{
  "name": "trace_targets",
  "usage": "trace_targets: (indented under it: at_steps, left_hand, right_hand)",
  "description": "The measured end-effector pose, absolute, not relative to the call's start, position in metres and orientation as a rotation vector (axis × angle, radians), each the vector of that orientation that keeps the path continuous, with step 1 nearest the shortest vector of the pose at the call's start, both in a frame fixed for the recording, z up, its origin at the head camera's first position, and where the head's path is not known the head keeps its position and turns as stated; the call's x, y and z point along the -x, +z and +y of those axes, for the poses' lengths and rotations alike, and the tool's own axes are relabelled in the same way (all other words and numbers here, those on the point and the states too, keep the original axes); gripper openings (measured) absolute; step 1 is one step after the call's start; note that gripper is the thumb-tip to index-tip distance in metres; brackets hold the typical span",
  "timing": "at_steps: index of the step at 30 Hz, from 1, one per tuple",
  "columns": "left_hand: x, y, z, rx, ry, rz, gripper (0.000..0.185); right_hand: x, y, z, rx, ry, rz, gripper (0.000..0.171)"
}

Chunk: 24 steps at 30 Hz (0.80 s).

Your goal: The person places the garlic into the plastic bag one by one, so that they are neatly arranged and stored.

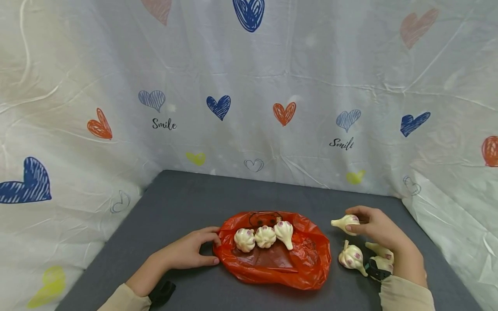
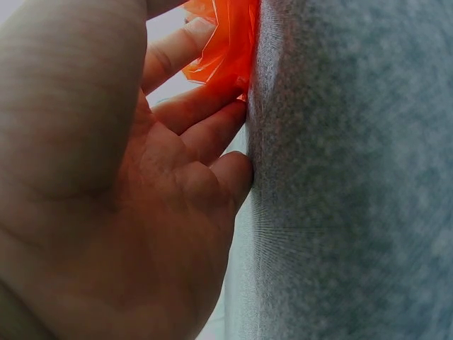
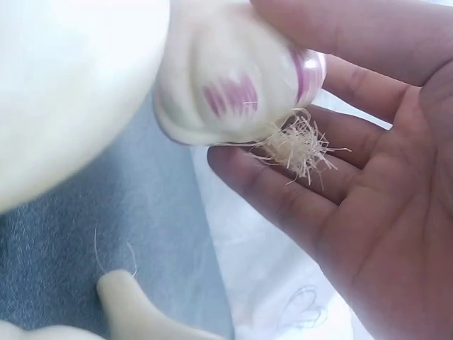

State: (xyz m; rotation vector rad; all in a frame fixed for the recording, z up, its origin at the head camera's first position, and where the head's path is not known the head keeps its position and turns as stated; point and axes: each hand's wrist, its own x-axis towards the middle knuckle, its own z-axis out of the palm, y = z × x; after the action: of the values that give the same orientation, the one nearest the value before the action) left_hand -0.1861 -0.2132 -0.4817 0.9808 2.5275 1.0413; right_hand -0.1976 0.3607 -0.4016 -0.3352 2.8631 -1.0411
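An orange plastic bag (image 1: 303, 263) lies flat on the grey table (image 1: 183, 203) with three garlic bulbs (image 1: 264, 236) in a row on it. My left hand (image 1: 194, 250) rests at the bag's left edge, fingertips pinching the orange plastic (image 2: 223, 49). My right hand (image 1: 375, 229) holds one garlic bulb (image 1: 345, 223) above the table to the right of the bag; in the right wrist view the held bulb (image 3: 226, 85) shows purple streaks and dry roots against my fingers. More loose bulbs (image 1: 352, 257) lie under and beside my right wrist.
A white plastic sheet with heart prints (image 1: 249, 86) walls in the table at the back and both sides. Bare grey surface lies behind the bag and in front of it.
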Motion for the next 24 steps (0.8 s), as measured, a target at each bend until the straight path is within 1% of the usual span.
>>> trace_targets:
  at_steps: [10,24]
  left_hand:
    - [0.187,-0.482,-0.213,-0.976,1.039,2.527,0.024]
    - [0.185,-0.479,-0.213,-1.017,1.047,2.521,0.022]
  right_hand:
    - [0.199,-0.393,0.345,0.312,-1.081,2.869,0.063]
    - [0.195,-0.38,0.327,0.414,-1.114,2.879,0.058]
